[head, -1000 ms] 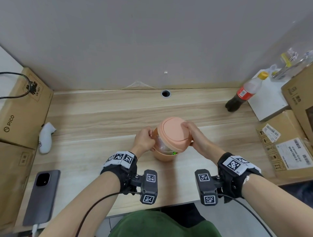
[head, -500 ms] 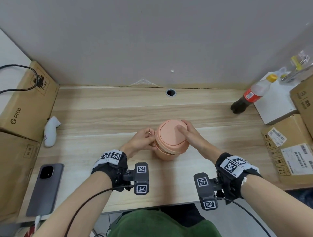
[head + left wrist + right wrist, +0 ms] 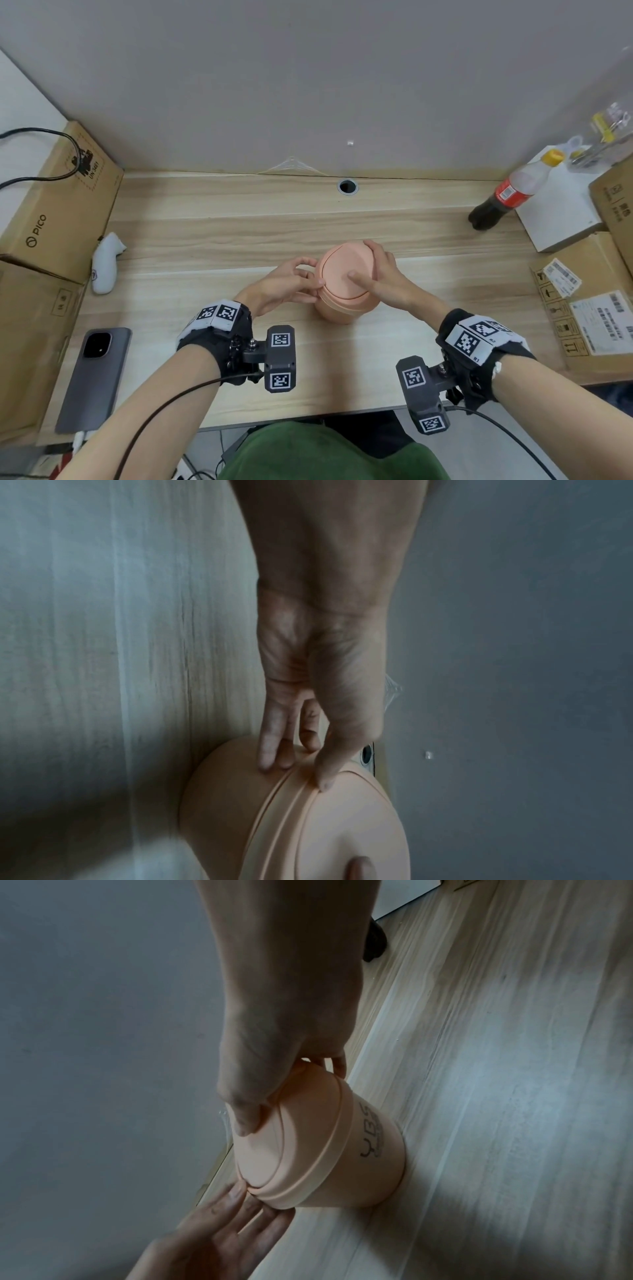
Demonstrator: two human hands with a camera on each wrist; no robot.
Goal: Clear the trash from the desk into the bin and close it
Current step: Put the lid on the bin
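A small peach bin (image 3: 339,310) stands upright at the middle of the wooden desk (image 3: 205,240), its lid (image 3: 339,270) lying flat on the rim. My left hand (image 3: 313,272) touches the bin's left side with nearly straight fingers (image 3: 274,753), thumb on the lid's edge. My right hand (image 3: 375,265) lies over the lid, thumb pressing its top and fingers curled over the far rim. In the right wrist view the bin (image 3: 363,1172) shows dark lettering, the right hand (image 3: 287,1085) grips the lid (image 3: 267,1148), and the left hand (image 3: 240,1218) rests flat against the wall. What is inside is hidden.
A cola bottle (image 3: 507,195) stands at the back right beside a white box (image 3: 561,212). Cardboard boxes line the left (image 3: 58,205) and right (image 3: 589,308) edges. A white controller (image 3: 104,263) and a grey phone (image 3: 92,377) lie at the left. A cable hole (image 3: 347,186) sits by the wall.
One second ago the lid stood tilted up with the bin's inside showing. It has come down flat on the rim under my right hand. My left fingers have flattened against the bin's side.
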